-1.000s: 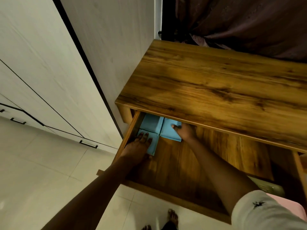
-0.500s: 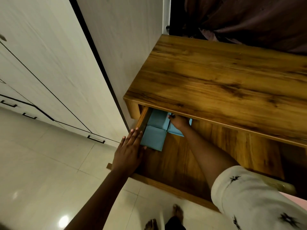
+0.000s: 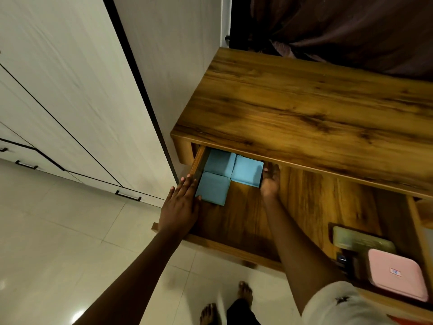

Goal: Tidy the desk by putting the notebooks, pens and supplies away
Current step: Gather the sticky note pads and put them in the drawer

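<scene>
Left hand [image 3: 180,202] withdrawn to drawer [image 3: 234,250] edge | right hand [image 3: 269,179] beside blue pad [image 3: 246,171]

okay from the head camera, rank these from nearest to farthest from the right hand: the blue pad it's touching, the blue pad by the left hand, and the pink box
1. Blue pad, touching the right hand, drawer's back.
2. Front-left blue pad, beside the left hand.
3. Pink box, drawer's near-right corner.

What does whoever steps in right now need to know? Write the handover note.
Left hand: flat, open, on the left wall of the drawer.
Right hand: inside the drawer, against the right edge of one blue pad; grip unclear.
Things: three blue pads in the drawer's back-left corner; pink box front right.
Done: desk top bare.
Left: square up the pads, shut the drawer.
</scene>
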